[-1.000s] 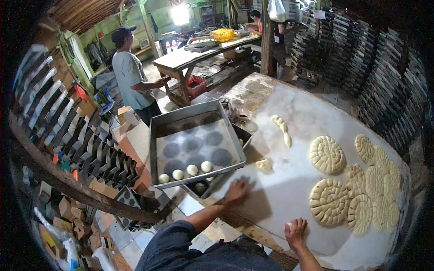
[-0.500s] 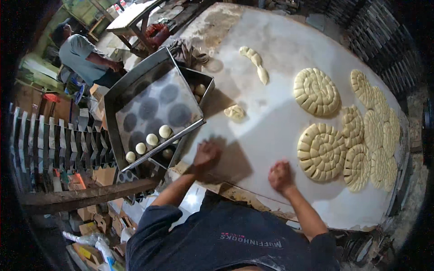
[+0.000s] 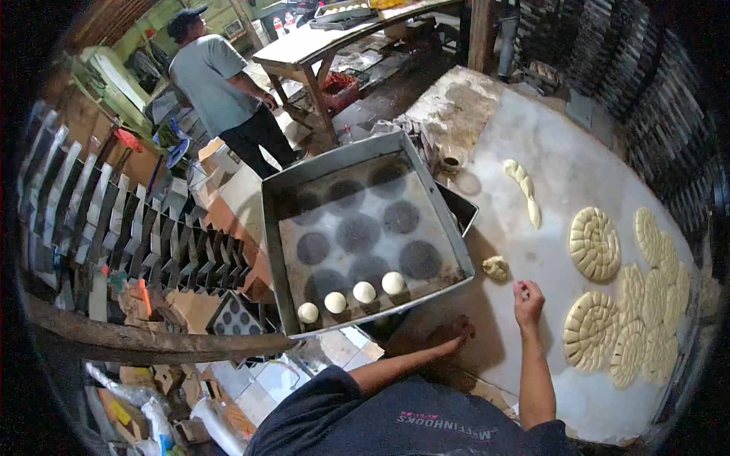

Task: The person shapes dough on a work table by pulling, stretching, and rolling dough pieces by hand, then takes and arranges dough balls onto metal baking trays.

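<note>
My left hand (image 3: 460, 336) is low over the pale work table (image 3: 487, 334), beside the corner of a metal tray (image 3: 334, 239). Its fingers are curled, and whatever lies under them is hidden. My right hand (image 3: 528, 305) is bent up with fingers closed just right of a small lump of dough (image 3: 496, 267); I cannot make out what they hold. Several round dough balls (image 3: 364, 292) line the tray's near side. A twisted dough strip (image 3: 522, 190) lies farther back. Large scored dough coils, one (image 3: 595, 243) behind another (image 3: 591, 330), spread over the right side.
Another tray (image 3: 467, 210) shows from beneath the first. A wooden beam (image 3: 163, 342) and stacked metal pans (image 3: 144, 205) are at the left, with more stacks (image 3: 646, 114) at the far right. A person (image 3: 220, 83) stands at the back left near a second table (image 3: 304, 42).
The view has swung left, so everything sits farther right. My right hand has moved away from me and leftward, closer to the small dough lump. My left hand has kept near the tray corner.
</note>
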The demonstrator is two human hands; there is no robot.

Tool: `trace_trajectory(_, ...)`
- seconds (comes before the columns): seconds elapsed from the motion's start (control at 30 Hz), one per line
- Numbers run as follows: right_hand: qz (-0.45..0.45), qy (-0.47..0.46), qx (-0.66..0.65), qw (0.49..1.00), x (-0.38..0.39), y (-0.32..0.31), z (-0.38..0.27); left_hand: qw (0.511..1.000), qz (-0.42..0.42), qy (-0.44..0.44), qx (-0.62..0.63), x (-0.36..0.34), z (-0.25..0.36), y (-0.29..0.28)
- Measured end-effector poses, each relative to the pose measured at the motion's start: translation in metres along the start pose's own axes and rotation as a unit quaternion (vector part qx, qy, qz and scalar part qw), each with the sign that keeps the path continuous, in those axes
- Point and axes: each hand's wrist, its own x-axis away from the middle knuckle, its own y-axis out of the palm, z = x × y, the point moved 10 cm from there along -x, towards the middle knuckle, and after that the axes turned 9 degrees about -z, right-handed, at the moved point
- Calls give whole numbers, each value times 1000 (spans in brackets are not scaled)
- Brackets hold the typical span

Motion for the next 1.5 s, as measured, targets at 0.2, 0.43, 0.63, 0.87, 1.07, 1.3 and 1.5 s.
trace_trajectory(0.2,-187,-44,322,927,-90,67,-53,965,60,229,113,65,54,-94)
trace_trajectory(0.43,-126,-64,129,981,-89,33,-31,902,198,343,171,108,62,-154)
trace_trajectory(0.63,-147,-102,181,967,-68,37,-89,914,204,294,191,98,62,-158)
trace_trajectory(0.87,-164,-219,38,961,13,-17,-169,889,364,193,199,79,90,-156)
trace_trajectory(1.07,-256,-152,-194,935,66,-74,-125,934,196,38,296,6,115,-60)
trace_trajectory(1.3,-188,43,-490,850,110,-86,29,961,85,44,259,-26,172,-1)
trace_trajectory(1.5,-145,-29,-457,877,126,-74,68,970,109,201,77,-46,231,2)
